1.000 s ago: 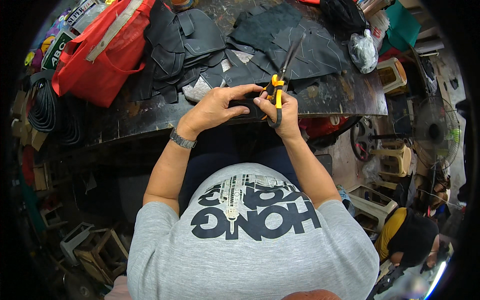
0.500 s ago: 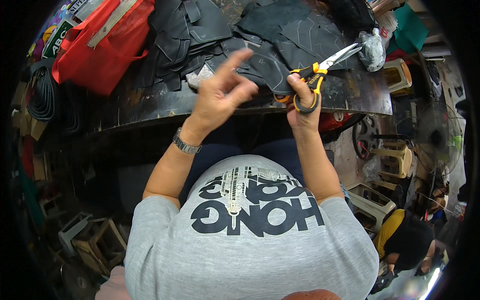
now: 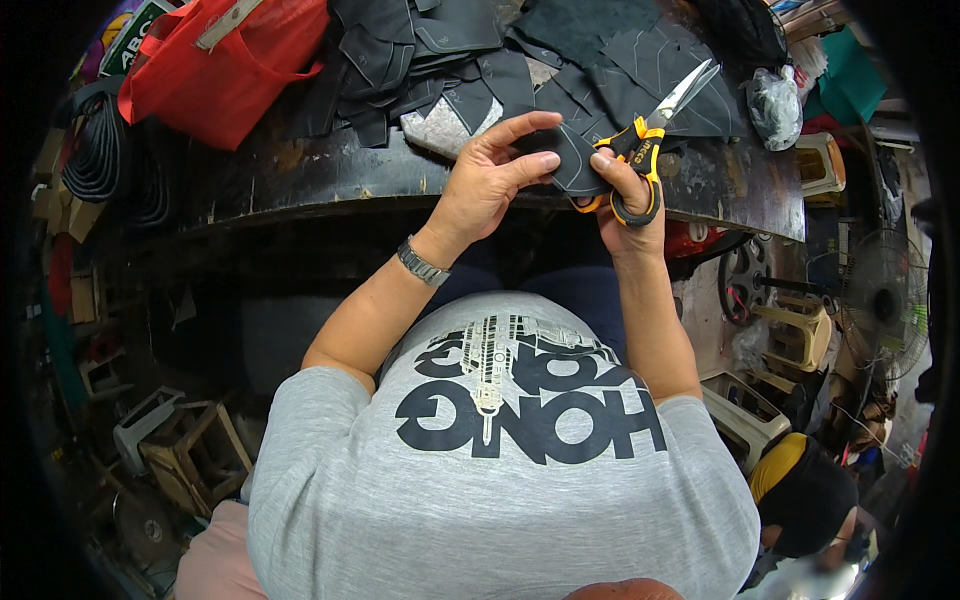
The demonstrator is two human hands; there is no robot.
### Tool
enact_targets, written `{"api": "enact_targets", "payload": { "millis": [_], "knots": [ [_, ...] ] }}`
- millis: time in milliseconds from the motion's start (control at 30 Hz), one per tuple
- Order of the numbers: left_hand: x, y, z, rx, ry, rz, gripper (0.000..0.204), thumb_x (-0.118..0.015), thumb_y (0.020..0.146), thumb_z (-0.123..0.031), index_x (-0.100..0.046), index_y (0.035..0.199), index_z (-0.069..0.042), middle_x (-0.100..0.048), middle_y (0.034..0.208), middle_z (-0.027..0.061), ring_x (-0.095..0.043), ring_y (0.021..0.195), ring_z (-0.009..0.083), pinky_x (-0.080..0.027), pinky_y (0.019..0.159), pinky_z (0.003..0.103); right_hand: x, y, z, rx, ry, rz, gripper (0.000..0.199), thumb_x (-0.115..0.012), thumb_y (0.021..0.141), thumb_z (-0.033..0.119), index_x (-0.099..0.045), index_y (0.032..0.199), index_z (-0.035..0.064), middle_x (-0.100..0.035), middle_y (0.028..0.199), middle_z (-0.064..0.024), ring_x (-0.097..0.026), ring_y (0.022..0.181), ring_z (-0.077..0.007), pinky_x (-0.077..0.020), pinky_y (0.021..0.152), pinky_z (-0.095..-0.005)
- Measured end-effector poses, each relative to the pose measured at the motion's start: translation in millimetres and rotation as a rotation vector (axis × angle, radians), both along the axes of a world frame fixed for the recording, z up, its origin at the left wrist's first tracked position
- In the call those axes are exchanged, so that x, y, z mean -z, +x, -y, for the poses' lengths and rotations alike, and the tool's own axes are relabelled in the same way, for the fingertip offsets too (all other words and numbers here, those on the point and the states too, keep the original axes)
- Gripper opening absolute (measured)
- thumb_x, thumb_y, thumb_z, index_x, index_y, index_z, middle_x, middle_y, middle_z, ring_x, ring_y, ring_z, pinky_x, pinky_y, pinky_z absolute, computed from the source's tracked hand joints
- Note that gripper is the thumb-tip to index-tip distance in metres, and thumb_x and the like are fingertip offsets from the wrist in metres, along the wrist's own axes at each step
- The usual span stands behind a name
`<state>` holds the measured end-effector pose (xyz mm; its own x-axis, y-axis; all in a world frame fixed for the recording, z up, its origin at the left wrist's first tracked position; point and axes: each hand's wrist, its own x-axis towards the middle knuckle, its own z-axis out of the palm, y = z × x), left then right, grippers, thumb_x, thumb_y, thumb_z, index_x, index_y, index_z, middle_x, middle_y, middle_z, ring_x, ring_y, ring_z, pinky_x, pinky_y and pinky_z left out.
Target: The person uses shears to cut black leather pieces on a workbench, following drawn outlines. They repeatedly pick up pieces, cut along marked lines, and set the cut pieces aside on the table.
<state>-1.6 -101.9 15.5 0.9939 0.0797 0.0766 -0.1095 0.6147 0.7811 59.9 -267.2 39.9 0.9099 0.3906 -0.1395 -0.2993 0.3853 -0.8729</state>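
My right hand (image 3: 628, 195) grips orange-and-black scissors (image 3: 650, 130) by the handles, blades pointing up and right over the dark worktable (image 3: 300, 175). My left hand (image 3: 495, 170) pinches a small black cut leather piece (image 3: 575, 165) between thumb and fingers, right beside the scissors' handles. A metal watch sits on my left wrist (image 3: 420, 262). Both hands hover at the table's near edge, above my lap.
Piles of black cut leather pieces (image 3: 420, 50) cover the table's far side. A red bag (image 3: 220, 60) lies at the left, a clear plastic bag (image 3: 775, 100) at the right. Black coiled cords hang at far left; stools, a fan and another person are at the right.
My left hand, which was raised with fingers spread, has come back to the black piece and pinched it. The scissors stay in my right hand, blades still angled up-right.
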Motion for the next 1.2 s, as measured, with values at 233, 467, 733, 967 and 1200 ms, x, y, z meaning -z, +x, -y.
{"api": "enact_targets", "payload": {
  "millis": [233, 467, 733, 967, 1200],
  "knots": [
    [0.2, 0.1, -4.5, -0.117, 0.25, -0.009, 0.037, -0.067, 0.089, -0.001, -0.063, 0.126, -0.001, -0.067, 0.117, 0.006, -0.063, 0.096, 0.0075, -0.053, 0.084, 0.021, 23.0, -8.2, 18.2, -0.208, -0.061, 0.009, 0.031, -0.066, 0.09, 0.03, -0.061, 0.099, 0.0009, -0.064, 0.082, -0.0069, -0.064, 0.069, -0.0151, -0.0508, 0.057, -0.0261],
    [3.7, 9.0, -9.1, -0.374, 0.322, 0.07, 0.045, -0.069, 0.087, 0.002, -0.059, 0.13, 0.0, -0.066, 0.121, 0.0087, -0.064, 0.098, 0.0081, -0.052, 0.088, 0.021, 42.9, -54.6, 29.5, -0.584, -0.273, -0.076, 0.046, -0.062, 0.091, 0.043, -0.058, 0.106, -0.0005, -0.061, 0.09, -0.0088, -0.062, 0.08, -0.0144, -0.0506, 0.072, -0.0264],
    [9.6, 6.3, 2.2, -0.436, 0.374, 0.09, 0.046, -0.072, 0.085, -0.001, -0.06, 0.13, -0.002, -0.071, 0.109, 0.0072, -0.066, 0.087, 0.0067, -0.054, 0.079, 0.02, 38.8, -52.1, 17.3, -0.533, -0.42, 0.047, 0.047, -0.069, 0.088, 0.043, -0.058, 0.103, -0.0005, -0.058, 0.082, -0.0053, -0.059, 0.073, -0.0126, -0.0496, 0.069, -0.0264],
    [8.4, 3.0, 3.3, -0.459, 0.405, 0.069, 0.046, -0.073, 0.085, -0.003, -0.06, 0.13, -0.001, -0.071, 0.107, 0.0074, -0.066, 0.085, 0.0061, -0.054, 0.077, 0.02, 43.9, -49.5, 8.2, -0.465, -0.479, 0.072, 0.051, -0.072, 0.085, 0.047, -0.058, 0.1, 0.0011, -0.057, 0.077, -0.0037, -0.058, 0.068, -0.0113, -0.0484, 0.066, -0.0257],
    [10.0, 5.4, 5.0, -0.45, 0.359, 0.077, 0.046, -0.072, 0.086, -0.002, -0.06, 0.13, -0.002, -0.07, 0.109, 0.0086, -0.067, 0.089, 0.0082, -0.054, 0.08, 0.021, 42.9, -52.0, 6.8, -0.393, -0.473, 0.021, 0.046, -0.073, 0.085, 0.047, -0.06, 0.093, 0.0025, -0.056, 0.07, -0.0019, -0.056, 0.061, -0.0097, -0.048, 0.058, -0.0239]
  ]
}}
